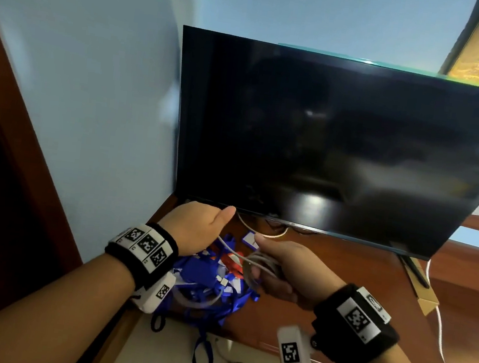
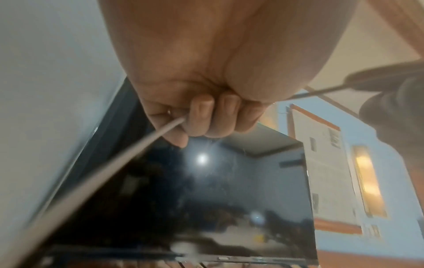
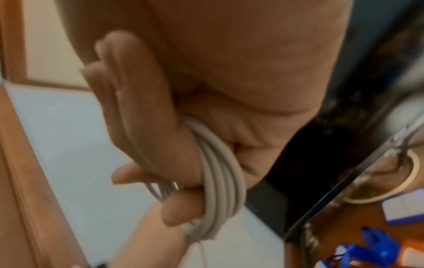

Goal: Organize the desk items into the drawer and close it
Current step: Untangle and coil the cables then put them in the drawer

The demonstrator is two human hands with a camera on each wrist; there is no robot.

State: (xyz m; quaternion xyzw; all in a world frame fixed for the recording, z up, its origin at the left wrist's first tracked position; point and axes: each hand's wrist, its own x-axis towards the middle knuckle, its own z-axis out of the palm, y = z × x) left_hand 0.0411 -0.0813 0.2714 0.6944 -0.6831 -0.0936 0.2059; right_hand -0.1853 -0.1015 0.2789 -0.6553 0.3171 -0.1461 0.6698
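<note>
Cable [image 3: 220,174] coils around right hand [image 3: 206,108]

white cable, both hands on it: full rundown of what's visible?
The white cable is thin, round and smooth, rubbery-looking. Several loops are wound round the fingers of the right hand, clearest in the right wrist view. A single strand runs from the coil to the left hand, whose curled fingers grip it. It is held above the pile of blue lanyards on the desk.

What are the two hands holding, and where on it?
One white cable: the right hand grips its wound coil, and the left hand grips the loose length leading off it.
</note>
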